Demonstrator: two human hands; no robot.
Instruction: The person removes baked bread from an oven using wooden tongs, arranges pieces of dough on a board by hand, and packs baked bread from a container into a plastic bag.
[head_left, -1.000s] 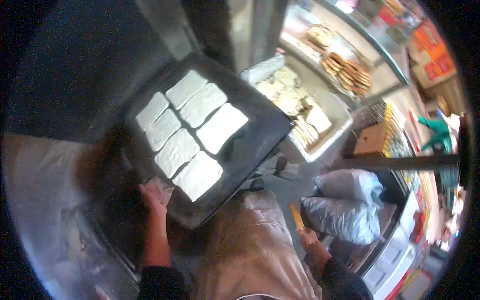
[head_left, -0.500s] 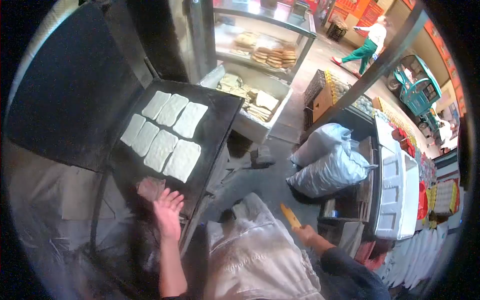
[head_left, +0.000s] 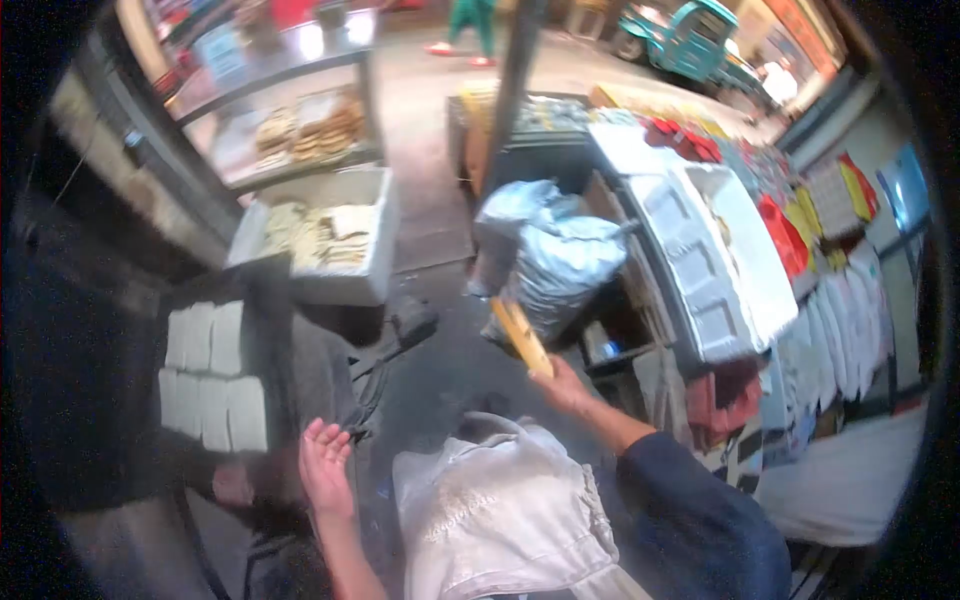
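Observation:
My left hand point(head_left: 327, 468) is raised palm up near the corner of a dark griddle point(head_left: 140, 455), fingers loosely stretched and nothing in it. Flat pale dough pieces point(head_left: 212, 340) lie in two rows on that griddle. A brownish cloth or pad point(head_left: 233, 484) rests at its near edge, left of the hand and apart from it. On the other side, my right hand point(head_left: 563, 386) grips one end of a long flat yellow tool point(head_left: 520, 335), which points up and to the left. The tool's exact kind is not clear.
Behind the griddle stands a white foam box point(head_left: 375, 240) of flatbreads, below a glass case point(head_left: 290, 130) with more breads. Stuffed plastic bags point(head_left: 565, 260) sit on the floor ahead. White foam containers point(head_left: 690, 260) stand on the right. A person point(head_left: 468, 30) and a teal vehicle point(head_left: 690, 45) are outside.
My view has turned right, so the griddle and dough sit farther left. My left hand has come away from the brownish cloth. The yellow tool stays in my right hand, now raised higher.

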